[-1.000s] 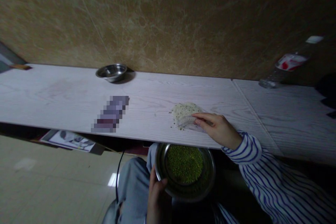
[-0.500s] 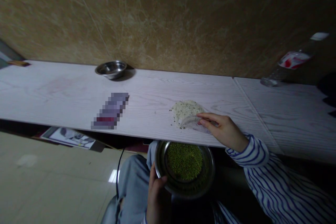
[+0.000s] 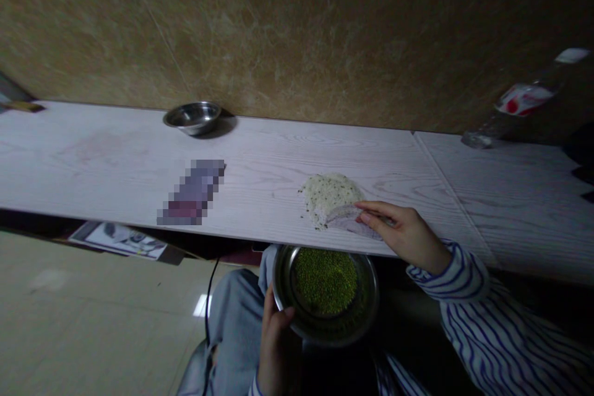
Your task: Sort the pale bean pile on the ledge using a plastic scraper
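My left hand [image 3: 277,325] grips the left rim of a steel bowl [image 3: 366,322], thumb over the edge. Green mung beans [image 3: 326,281] lie in this bowl, which is held below the table's front edge above my lap. Between the thumb and fingers of my right hand [image 3: 408,232] is a thin, clear plastic piece [image 3: 350,221] with a rounded edge; its exact kind does not show. It rests low over the tabletop, against the near side of a pile of white rice [image 3: 331,189]. Dark specks, apparently beans, are mixed into the rice, and a few lie loose at its left.
A smaller steel bowl [image 3: 192,119] stands by the wall at the back left. A pixelated flat item [image 3: 191,193] lies on the white table [image 3: 260,198]. On the right a clear bottle [image 3: 515,102] leans out of view's vertical. Printed papers [image 3: 125,240] sit under the tabletop.
My right hand has moved slightly right with the clear plastic piece, away from the rice. My left hand keeps its hold on the bowl. The view has shifted a little.
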The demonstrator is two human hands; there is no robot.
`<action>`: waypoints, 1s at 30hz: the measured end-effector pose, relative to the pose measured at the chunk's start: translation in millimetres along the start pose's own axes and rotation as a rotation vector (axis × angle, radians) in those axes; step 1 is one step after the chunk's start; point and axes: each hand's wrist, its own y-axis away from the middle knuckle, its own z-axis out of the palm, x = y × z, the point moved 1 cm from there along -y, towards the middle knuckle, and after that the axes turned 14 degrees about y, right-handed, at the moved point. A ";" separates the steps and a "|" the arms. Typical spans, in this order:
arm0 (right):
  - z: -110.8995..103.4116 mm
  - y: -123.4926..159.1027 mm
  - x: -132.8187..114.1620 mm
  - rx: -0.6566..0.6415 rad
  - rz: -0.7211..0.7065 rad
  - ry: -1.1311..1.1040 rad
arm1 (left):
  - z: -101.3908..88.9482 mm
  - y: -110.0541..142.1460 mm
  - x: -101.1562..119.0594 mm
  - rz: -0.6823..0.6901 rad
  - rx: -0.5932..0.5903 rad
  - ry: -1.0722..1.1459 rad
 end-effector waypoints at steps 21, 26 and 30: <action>-0.1 9.7 6.8 0.025 0.024 0.004 | -5.7 -4.5 -2.5 0.009 -0.016 -0.029; 1.8 6.9 4.0 0.016 0.011 -0.005 | -3.8 -3.0 -1.5 0.018 -0.016 -0.013; 2.8 5.1 1.3 -0.016 0.002 -0.022 | -1.8 -0.8 0.2 0.012 -0.015 -0.047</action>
